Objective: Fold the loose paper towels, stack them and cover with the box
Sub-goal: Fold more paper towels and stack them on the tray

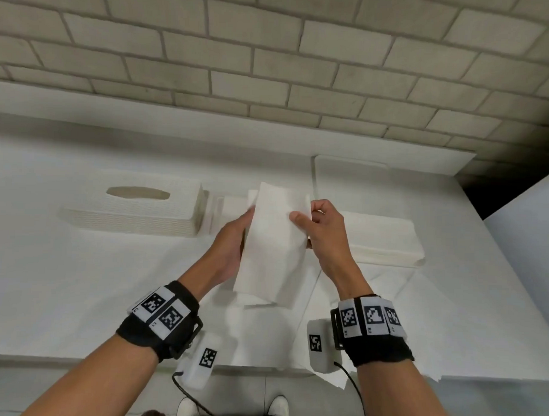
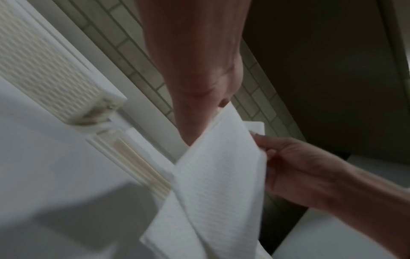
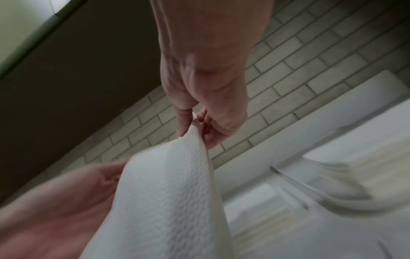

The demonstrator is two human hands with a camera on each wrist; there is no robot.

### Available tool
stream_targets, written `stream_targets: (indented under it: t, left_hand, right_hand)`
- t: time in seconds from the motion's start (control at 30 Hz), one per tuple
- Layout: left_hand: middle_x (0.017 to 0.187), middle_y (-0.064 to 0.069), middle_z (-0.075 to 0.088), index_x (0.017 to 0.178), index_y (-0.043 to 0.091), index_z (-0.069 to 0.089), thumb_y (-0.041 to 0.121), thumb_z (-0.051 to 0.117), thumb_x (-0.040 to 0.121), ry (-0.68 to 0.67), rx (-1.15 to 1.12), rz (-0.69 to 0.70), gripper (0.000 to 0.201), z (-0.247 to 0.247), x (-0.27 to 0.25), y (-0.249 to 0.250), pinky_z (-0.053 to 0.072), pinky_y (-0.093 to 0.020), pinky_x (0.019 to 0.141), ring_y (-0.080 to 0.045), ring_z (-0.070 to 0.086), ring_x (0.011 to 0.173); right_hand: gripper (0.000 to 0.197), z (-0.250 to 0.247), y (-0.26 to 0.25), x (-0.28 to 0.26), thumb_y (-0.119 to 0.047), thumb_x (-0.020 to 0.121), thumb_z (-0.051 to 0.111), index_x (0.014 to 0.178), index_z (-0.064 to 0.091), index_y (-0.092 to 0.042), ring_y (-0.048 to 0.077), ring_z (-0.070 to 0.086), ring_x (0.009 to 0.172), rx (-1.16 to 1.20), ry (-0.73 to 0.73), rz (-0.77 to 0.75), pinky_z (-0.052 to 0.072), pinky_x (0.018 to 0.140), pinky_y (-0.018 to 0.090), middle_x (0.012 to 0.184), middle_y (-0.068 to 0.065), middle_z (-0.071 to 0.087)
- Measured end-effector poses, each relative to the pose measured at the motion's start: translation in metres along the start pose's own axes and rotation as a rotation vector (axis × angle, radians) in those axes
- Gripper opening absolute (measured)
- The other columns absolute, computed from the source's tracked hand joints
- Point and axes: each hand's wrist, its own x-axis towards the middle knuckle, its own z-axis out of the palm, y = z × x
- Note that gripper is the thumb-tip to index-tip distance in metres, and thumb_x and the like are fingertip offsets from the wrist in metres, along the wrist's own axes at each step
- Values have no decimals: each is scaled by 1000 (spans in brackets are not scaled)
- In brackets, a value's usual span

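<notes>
Two hands held one paper towel (image 1: 273, 239) upright above the bench (image 1: 77, 278). Loose sheets (image 1: 373, 292) lay nearest, reaching the front edge. The right hand (image 1: 323, 233) pinched the towel's right edge between thumb and fingers; the left hand (image 1: 231, 240) had its grip closed on the left edge, fingers behind it. Beyond, a folded stack (image 1: 387, 239) sat right and the ribbed box (image 1: 136, 212) left, with bare bench further left.

A pale brick wall (image 1: 272, 52) runs along the far side of a white counter (image 1: 62, 278); grey floor tiles (image 1: 244, 399) lie near.
</notes>
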Motion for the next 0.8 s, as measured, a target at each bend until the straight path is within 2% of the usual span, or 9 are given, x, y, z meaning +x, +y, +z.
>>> stream_targets:
  t: [0.07, 0.1, 0.2, 0.27, 0.37, 0.5, 0.6, 0.7, 0.8]
  left_hand:
    - [127, -8, 67, 132, 15, 58, 50, 37, 99, -113, -15, -40, 52, 16, -2, -3, 48, -41, 101, -25, 63, 118]
    - [125, -9, 68, 131, 13, 59, 47, 41, 99, -122, 5, -49, 50, 19, 0, -8, 49, -41, 100, -26, 64, 117]
    - [111, -10, 74, 116, 8, 67, 19, 60, 93, 15, 141, -30, 27, 22, 9, -22, 50, -48, 99, -32, 68, 108]
    - [104, -7, 76, 102, 14, 72, 15, 64, 91, 120, 217, -13, 15, 19, 14, -28, 49, -51, 99, -29, 71, 102]
    - [103, -4, 76, 97, 20, 72, 18, 63, 91, 178, 263, -11, 10, 11, 16, -25, 51, -49, 98, -25, 71, 98]
    - [106, -4, 75, 101, 18, 71, 17, 62, 91, 209, 256, -12, 13, 1, 16, -20, 51, -47, 98, -23, 71, 100]
    - [108, -2, 75, 101, 20, 71, 19, 63, 90, 219, 271, -36, 14, -5, 14, -25, 48, -48, 101, -23, 69, 104]
    - [109, -1, 75, 103, 22, 71, 22, 64, 89, 232, 285, -48, 16, -7, 12, -29, 46, -49, 103, -24, 68, 106]
    - [107, -1, 75, 101, 23, 71, 20, 63, 91, 219, 282, -44, 13, -6, 10, -29, 48, -47, 101, -23, 69, 104]
  right_hand:
    - [23, -10, 14, 1, -11, 84, 71, 95, 52, -10, 25, 67, 77, 5, 27, 51, 48, 65, 38, 97, 22, 70]
    - [23, -16, 19, 2, -13, 83, 72, 96, 53, -8, 25, 68, 78, -1, 37, 71, 49, 67, 40, 98, 22, 71]
    - [23, -39, 34, 6, -18, 85, 72, 98, 57, -6, 23, 68, 82, -26, 69, 96, 55, 71, 41, 95, 15, 71]
    - [20, -58, 49, 10, -17, 85, 72, 97, 59, -8, 21, 65, 82, -99, 114, 111, 58, 71, 38, 91, 10, 67]
    - [32, -85, 82, 16, -9, 79, 76, 107, 60, -10, 21, 60, 95, -475, 110, 183, 52, 66, 25, 103, 6, 62]
    - [58, -91, 113, 19, -14, 76, 75, 128, 52, -17, 23, 46, 122, -1063, -11, 287, 45, 96, 40, 129, 4, 50]
    - [55, -87, 110, 24, -22, 78, 72, 129, 51, -22, 22, 40, 127, -1215, -33, 326, 36, 100, 41, 130, -1, 53]
    - [48, -86, 106, 29, -24, 78, 72, 123, 58, -22, 22, 40, 125, -1301, -77, 348, 33, 100, 43, 124, 0, 55]
    - [29, -84, 99, 29, -19, 79, 69, 104, 57, -28, 20, 51, 101, -1266, -105, 316, 30, 98, 42, 106, -2, 58]
